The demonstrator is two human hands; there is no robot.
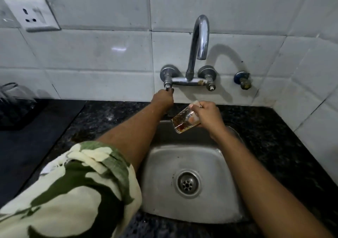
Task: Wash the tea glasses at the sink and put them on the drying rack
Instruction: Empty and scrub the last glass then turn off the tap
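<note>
My right hand [208, 116] grips a small clear tea glass [182, 120] with brown tea dregs, tilted over the back of the steel sink [159, 164]. My left hand [162, 98] is closed on the left valve stem [167, 86] of the wall tap. The chrome spout [200, 36] arches above the glass; no water runs from it. At the far left a glass [12, 93] stands upside down on a dark drying rack [16, 113].
Black granite counter [274, 128] surrounds the sink. White tiled wall behind, with a socket plate [33, 14] at upper left and a small blue-collared valve [243, 81] right of the tap. The sink drain [188, 183] lies between my forearms.
</note>
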